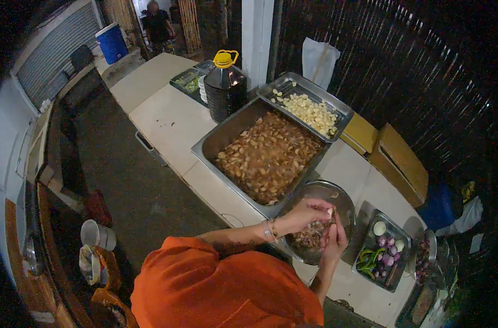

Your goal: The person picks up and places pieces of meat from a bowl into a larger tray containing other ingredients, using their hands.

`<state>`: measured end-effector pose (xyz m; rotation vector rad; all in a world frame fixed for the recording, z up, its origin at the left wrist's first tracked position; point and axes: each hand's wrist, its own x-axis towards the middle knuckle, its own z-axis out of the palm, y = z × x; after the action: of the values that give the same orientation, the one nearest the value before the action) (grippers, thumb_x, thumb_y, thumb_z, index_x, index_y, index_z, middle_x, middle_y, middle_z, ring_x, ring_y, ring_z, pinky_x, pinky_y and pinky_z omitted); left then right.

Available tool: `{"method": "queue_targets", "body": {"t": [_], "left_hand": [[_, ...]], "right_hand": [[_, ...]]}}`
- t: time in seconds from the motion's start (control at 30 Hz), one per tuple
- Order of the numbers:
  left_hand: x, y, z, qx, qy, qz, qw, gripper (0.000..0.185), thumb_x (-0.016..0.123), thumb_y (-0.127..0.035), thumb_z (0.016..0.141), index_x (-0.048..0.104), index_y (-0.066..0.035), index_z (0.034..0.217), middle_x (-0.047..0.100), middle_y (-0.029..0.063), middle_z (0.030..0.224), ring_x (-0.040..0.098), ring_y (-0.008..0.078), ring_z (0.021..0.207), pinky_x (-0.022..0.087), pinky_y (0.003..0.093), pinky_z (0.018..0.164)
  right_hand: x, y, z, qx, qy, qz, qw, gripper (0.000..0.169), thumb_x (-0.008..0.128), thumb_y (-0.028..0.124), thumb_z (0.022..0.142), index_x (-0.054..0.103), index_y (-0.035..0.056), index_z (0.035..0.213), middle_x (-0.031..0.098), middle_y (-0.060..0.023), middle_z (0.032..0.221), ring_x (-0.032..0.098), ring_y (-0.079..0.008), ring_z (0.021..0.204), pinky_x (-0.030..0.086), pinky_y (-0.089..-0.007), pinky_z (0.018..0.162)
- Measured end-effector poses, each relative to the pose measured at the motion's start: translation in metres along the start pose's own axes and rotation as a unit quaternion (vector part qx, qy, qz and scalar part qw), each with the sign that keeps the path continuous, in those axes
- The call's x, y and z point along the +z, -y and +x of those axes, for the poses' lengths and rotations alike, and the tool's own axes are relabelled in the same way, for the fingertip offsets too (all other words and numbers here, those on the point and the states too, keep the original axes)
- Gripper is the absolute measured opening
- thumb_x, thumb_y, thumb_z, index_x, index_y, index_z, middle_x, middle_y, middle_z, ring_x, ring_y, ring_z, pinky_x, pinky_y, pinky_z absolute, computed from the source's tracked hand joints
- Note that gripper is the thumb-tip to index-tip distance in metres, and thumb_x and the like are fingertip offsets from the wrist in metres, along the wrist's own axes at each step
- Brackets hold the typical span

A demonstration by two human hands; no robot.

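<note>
Both of my hands meet above a round metal bowl point(346, 197) that has brown skins in it. A small pale garlic clove point(330, 211) is pinched by my left hand point(310, 215), which wears bracelets at the wrist. My right hand point(334, 240) touches the left at the fingertips; whether it holds anything is hard to tell. Beside the bowl, a deep steel pan point(203, 153) contains many unpeeled garlic cloves point(269, 156) that look wet. Peeled cloves point(310, 112) lie in a shallower steel tray point(347, 117) that adjoins the pan's far corner.
A steel tray point(380, 215) of small red onions point(390, 250) and green chillies point(367, 262) lies to the right. Behind the pan stand a large bottle of dark liquid point(225, 92) and a tray of cut greens point(189, 82). A person point(156, 26) is in the far doorway.
</note>
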<state>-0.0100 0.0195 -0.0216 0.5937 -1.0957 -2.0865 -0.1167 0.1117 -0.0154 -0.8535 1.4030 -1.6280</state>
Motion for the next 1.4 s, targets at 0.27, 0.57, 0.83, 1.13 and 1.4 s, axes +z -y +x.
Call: {"method": "queue_targets", "body": {"t": [0.27,0.57,0.83,1.13,1.4], "left_hand": [[0.001,-0.002,-0.001,-0.014,0.005,-0.101,0.995,0.025,0.058,-0.008,0.077,0.056,0.001,0.101,0.057,0.003,0.082,0.052,0.0096,0.069,0.042,0.0204,0.061],[-0.006,0.009,0.002,0.008,-0.028,-0.023,0.999,0.018,0.061,-0.008,0.076,0.058,-0.003,0.093,0.058,0.0018,0.087,0.053,0.0094,0.077,0.045,0.0223,0.068],[0.0,0.01,-0.001,0.093,-0.049,0.095,0.99,0.012,0.062,-0.009,0.075,0.058,-0.004,0.086,0.057,-0.0013,0.081,0.051,0.0067,0.076,0.042,0.0216,0.07],[0.007,0.007,-0.002,-0.006,-0.027,-0.081,0.996,0.018,0.061,-0.01,0.077,0.057,-0.003,0.093,0.056,-0.0019,0.082,0.05,0.0068,0.075,0.042,0.0207,0.068],[0.005,0.006,-0.001,0.071,-0.028,0.149,0.986,0.02,0.06,-0.014,0.078,0.057,-0.003,0.094,0.058,0.0,0.082,0.053,0.0083,0.074,0.044,0.0241,0.066]], "right_hand": [[0.008,0.011,-0.002,0.075,-0.007,0.117,0.99,0.034,0.05,0.014,0.085,0.047,0.008,0.118,0.051,0.0037,0.068,0.039,-0.0021,0.05,0.028,-0.0144,0.039],[0.017,0.016,-0.005,0.066,-0.013,0.042,0.997,0.038,0.05,0.02,0.085,0.044,0.0095,0.121,0.048,0.0022,0.065,0.037,-0.0018,0.048,0.025,-0.0144,0.036],[0.007,-0.002,0.004,0.057,-0.006,0.008,0.998,0.035,0.05,0.019,0.085,0.047,0.0073,0.118,0.05,0.004,0.067,0.038,-0.001,0.05,0.025,-0.0147,0.037],[-0.004,-0.003,0.008,0.023,0.018,-0.011,1.0,0.033,0.05,0.02,0.085,0.05,0.0059,0.115,0.048,0.0023,0.061,0.033,-0.0026,0.042,0.023,-0.0164,0.035],[-0.015,-0.015,0.012,-0.007,0.015,-0.043,0.999,0.034,0.049,0.018,0.085,0.048,0.0061,0.117,0.044,0.0043,0.058,0.031,-0.0024,0.042,0.022,-0.0168,0.035]]}}
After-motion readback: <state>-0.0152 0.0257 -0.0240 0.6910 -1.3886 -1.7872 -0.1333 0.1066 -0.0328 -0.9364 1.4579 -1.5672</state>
